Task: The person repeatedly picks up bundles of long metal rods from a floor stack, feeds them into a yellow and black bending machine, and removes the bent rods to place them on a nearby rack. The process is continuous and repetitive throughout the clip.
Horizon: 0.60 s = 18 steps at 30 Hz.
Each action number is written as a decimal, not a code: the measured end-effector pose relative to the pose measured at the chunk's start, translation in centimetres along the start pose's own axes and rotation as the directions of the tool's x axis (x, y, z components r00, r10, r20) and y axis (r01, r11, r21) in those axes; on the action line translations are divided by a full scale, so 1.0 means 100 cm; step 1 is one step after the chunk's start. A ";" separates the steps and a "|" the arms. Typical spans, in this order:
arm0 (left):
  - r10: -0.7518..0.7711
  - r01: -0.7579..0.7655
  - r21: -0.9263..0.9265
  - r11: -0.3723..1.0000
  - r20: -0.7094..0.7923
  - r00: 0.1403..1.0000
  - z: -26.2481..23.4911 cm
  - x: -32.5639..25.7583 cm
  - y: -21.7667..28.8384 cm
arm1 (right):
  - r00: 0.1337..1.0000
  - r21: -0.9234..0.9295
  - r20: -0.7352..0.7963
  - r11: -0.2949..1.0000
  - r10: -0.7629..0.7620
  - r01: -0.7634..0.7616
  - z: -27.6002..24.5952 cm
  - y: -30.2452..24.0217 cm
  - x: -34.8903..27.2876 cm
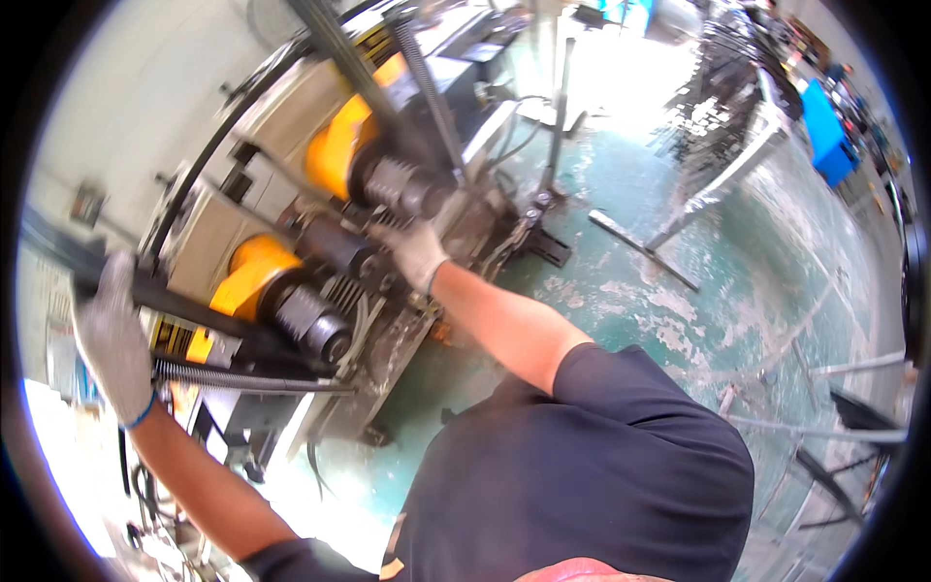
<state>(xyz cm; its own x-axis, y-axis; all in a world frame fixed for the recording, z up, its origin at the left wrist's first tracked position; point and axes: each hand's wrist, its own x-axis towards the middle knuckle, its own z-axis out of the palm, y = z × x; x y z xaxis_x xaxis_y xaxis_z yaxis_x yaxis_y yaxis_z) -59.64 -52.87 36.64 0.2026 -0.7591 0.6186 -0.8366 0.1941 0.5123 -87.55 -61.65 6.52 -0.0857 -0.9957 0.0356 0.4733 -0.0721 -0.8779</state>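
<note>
Left hand curls round bar — right hand, fingers blurred, by cylinder

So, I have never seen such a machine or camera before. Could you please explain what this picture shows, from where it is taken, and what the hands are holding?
There is one picture, taken by a wide fisheye camera on the person's head, looking down; that is why straight edges bend. The hands are human, in pale gloves. In front is a machine with two yellow housings, each with a dark cylinder sticking out. The left hand is at a dark bar; how firm its grip is, I cannot tell. The right hand reaches in near the cylinders, and what its fingertips touch is too blurred to say. Beside the machine is a worn green floor.
</note>
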 end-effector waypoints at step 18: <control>0.120 -0.111 0.290 0.951 -0.012 0.993 0.005 -0.004 0.027 | 0.999 0.115 0.007 0.993 0.036 -0.036 -0.005 0.020 0.014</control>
<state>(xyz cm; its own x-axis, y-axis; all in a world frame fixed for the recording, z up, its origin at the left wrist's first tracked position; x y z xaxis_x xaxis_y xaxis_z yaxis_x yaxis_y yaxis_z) -62.23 -52.37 37.44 0.1072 -0.7228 0.6827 -0.9653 0.0888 0.2456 -87.18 -63.19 4.52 -0.0625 -0.9980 0.0076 0.5741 -0.0422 -0.8177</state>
